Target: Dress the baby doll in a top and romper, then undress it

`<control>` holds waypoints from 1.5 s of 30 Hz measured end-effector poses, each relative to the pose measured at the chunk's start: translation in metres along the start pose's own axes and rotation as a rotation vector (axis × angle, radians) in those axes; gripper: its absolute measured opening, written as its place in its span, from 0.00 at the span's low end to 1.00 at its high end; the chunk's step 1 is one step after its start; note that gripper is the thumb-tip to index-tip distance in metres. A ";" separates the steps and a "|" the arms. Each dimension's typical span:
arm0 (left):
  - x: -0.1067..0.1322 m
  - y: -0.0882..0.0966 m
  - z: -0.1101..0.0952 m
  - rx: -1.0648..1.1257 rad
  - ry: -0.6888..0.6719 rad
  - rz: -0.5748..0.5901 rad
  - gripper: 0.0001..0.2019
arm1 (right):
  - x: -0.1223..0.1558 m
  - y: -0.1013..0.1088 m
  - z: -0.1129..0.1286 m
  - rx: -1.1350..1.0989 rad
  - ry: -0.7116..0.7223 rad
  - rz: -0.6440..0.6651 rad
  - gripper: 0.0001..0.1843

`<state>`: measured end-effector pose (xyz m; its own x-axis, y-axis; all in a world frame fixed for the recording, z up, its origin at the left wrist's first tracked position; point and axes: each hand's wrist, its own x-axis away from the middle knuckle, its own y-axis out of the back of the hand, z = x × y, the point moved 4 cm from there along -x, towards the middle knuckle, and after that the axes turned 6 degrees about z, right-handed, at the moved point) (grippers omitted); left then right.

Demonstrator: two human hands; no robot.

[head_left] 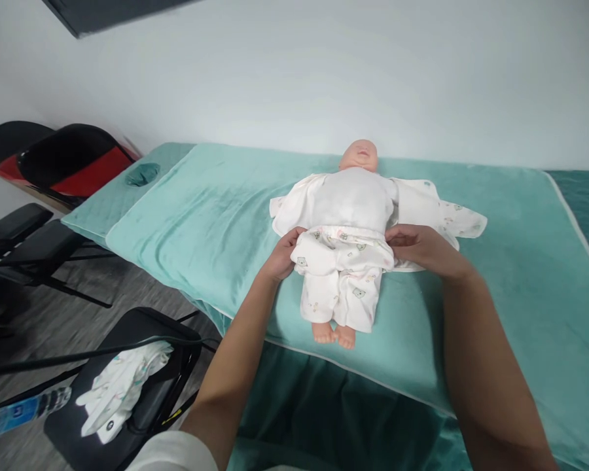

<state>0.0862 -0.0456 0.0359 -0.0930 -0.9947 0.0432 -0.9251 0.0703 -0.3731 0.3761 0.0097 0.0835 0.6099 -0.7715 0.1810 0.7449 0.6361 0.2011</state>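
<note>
A baby doll (pixel 362 157) lies on its back on the green-covered bed, head toward the wall, bare feet toward me. White baby pants (pixel 353 261) with small bear prints cover its legs and reach the waist, bunched at the hips. My left hand (pixel 282 256) is closed on the pants at the left side of the waistband. On the opposite side my right hand (pixel 422 248) pinches the waistband, fingers partly hidden behind the cloth. A white printed baby jacket (pixel 417 196) lies spread under the doll's torso, its sleeves out to both sides.
The green bed (pixel 211 216) runs along the white wall, with a face hole (pixel 142 174) at its left end. Left of it stand black and red chairs (pixel 78 160). Nearer, a black chair (pixel 152 405) holds printed white cloth (pixel 122 386); a plastic bottle (pixel 22 412) is beside it.
</note>
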 end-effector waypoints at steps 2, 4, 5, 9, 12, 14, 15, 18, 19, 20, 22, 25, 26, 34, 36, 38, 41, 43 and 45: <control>0.000 0.000 -0.001 0.001 0.003 -0.002 0.21 | 0.000 0.000 0.001 -0.009 0.043 0.001 0.23; 0.000 0.000 -0.001 0.007 0.015 -0.008 0.22 | 0.000 -0.001 0.003 -0.033 0.085 0.014 0.23; 0.000 0.000 -0.001 0.012 0.022 -0.013 0.23 | 0.000 -0.001 0.005 -0.046 0.099 0.020 0.22; -0.001 0.001 -0.001 0.015 0.034 -0.030 0.24 | -0.001 -0.006 0.008 -0.048 0.115 0.025 0.22; -0.001 0.002 0.000 0.004 0.032 -0.018 0.24 | -0.003 -0.008 0.007 -0.036 0.118 0.019 0.22; -0.001 0.002 0.000 -0.004 0.031 -0.011 0.24 | -0.003 -0.009 0.006 -0.025 0.122 0.012 0.22; -0.001 0.002 0.000 -0.009 0.029 -0.008 0.23 | -0.003 -0.009 0.006 -0.017 0.123 0.009 0.22; -0.001 0.001 0.001 -0.018 0.025 0.002 0.22 | -0.003 -0.009 0.006 0.017 0.117 0.009 0.21; -0.001 0.001 0.001 -0.018 0.023 0.003 0.22 | -0.003 -0.008 0.006 0.026 0.117 0.008 0.20; -0.001 0.001 0.001 -0.017 0.022 0.002 0.22 | -0.003 -0.008 0.006 0.034 0.119 0.006 0.20; -0.001 0.001 0.001 -0.014 0.022 -0.002 0.22 | -0.003 -0.008 0.007 0.048 0.132 -0.004 0.19; -0.001 0.000 0.000 -0.007 0.019 0.002 0.22 | -0.003 -0.008 0.008 0.057 0.151 -0.031 0.18; -0.001 0.000 0.000 -0.005 0.019 0.003 0.22 | -0.003 -0.007 0.007 0.058 0.154 -0.039 0.18; 0.000 -0.002 -0.001 -0.028 0.022 0.003 0.21 | -0.007 -0.001 0.000 0.141 0.215 -0.199 0.18; 0.000 -0.002 0.000 -0.027 0.020 -0.002 0.21 | -0.009 0.001 -0.002 0.155 0.234 -0.264 0.16; 0.000 -0.002 0.001 -0.023 0.010 -0.004 0.20 | -0.011 0.002 -0.005 0.159 0.240 -0.322 0.13; -0.001 -0.002 0.002 -0.019 -0.006 0.010 0.19 | -0.013 0.004 -0.007 0.160 0.235 -0.451 0.11; -0.002 -0.002 0.004 -0.022 -0.003 0.021 0.18 | -0.013 0.005 -0.009 0.163 0.221 -0.558 0.10; -0.002 -0.001 0.006 -0.028 0.002 0.024 0.17 | -0.014 0.005 -0.010 0.161 0.209 -0.637 0.09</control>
<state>0.0899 -0.0439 0.0304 -0.1158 -0.9926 0.0360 -0.9327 0.0962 -0.3477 0.3739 0.0233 0.0724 0.1184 -0.9714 -0.2060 0.9357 0.0397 0.3505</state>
